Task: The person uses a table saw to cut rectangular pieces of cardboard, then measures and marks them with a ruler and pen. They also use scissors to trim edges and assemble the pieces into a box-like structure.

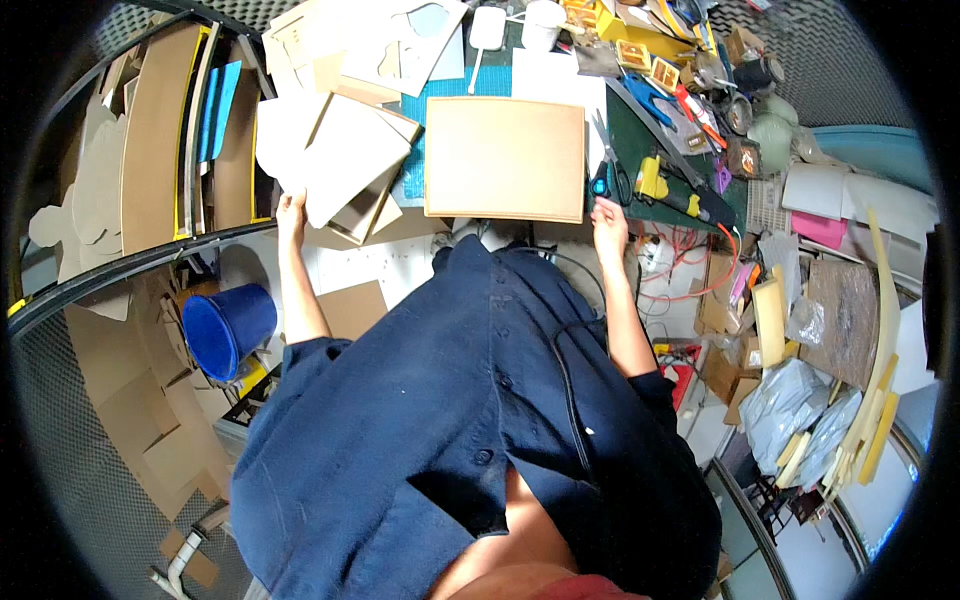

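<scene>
A rectangular tan board or shallow cardboard box (505, 159) lies at the front of the workbench, partly over a blue cutting mat (448, 82). My left hand (292, 212) is at the bench's left, its fingers at the edge of a pale, curved sheet (280, 142); whether they grip it I cannot tell. Beside that sheet, a cream panel (352, 161) rests askew on other boards. My right hand (609, 225) is at the bench's front edge, just below the scissors (609, 165), with fingers bent; their hold is unclear. A yellow and black glue gun (667, 187) lies to its right.
A metal ruler (652, 131), blue-handled pliers (649, 97) and a red-handled cutter (697, 112) lie at the right. A white tub (542, 26) stands at the back. Left are a rack of boards (161, 142) and a blue bucket (225, 330). An orange cable (731, 262) hangs down right.
</scene>
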The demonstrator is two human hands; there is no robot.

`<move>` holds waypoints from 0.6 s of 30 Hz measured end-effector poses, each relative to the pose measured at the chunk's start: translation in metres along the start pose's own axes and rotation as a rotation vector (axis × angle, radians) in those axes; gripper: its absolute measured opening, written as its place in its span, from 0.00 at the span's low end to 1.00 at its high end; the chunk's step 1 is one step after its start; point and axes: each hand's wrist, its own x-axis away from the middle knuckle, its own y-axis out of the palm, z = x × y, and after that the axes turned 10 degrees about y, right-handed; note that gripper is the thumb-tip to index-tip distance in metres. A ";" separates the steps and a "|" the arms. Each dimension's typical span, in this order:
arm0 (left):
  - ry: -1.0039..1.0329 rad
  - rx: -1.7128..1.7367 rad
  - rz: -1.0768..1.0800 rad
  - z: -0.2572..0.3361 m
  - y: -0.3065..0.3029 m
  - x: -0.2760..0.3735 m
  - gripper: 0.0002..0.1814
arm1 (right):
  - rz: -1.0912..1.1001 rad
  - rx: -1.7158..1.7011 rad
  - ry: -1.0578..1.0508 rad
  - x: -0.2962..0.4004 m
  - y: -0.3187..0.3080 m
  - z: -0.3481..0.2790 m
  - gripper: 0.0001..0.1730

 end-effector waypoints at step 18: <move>-0.092 0.030 0.244 -0.066 0.027 0.017 0.11 | -0.004 0.160 -0.052 0.020 0.007 -0.020 0.16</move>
